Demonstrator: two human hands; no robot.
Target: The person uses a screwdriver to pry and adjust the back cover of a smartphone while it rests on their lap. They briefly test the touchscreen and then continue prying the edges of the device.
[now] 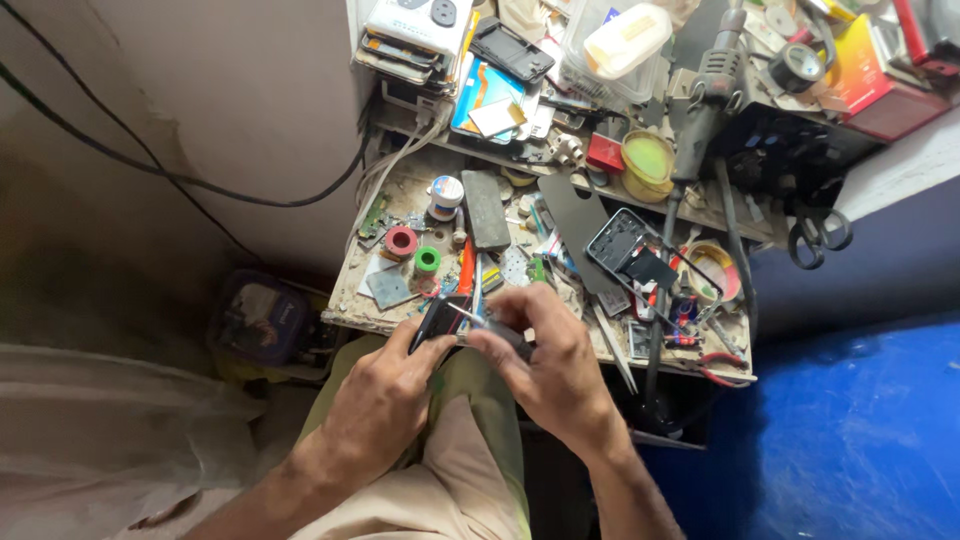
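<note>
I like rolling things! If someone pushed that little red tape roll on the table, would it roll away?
Probably not as it lies: the red roll rests flat on its side, so a push would likely slide it. Stood on edge, it might roll. It looks small and hollow, so probably light. The table is crowded, so the green roll beside it would likely stop it soon.

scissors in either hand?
No. The scissors hang at the bench's right edge, apart from both hands; the left hand and right hand hold a small dark device.

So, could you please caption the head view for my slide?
Both hands, left and right, hold a small dark phone part before a cluttered workbench.
</note>
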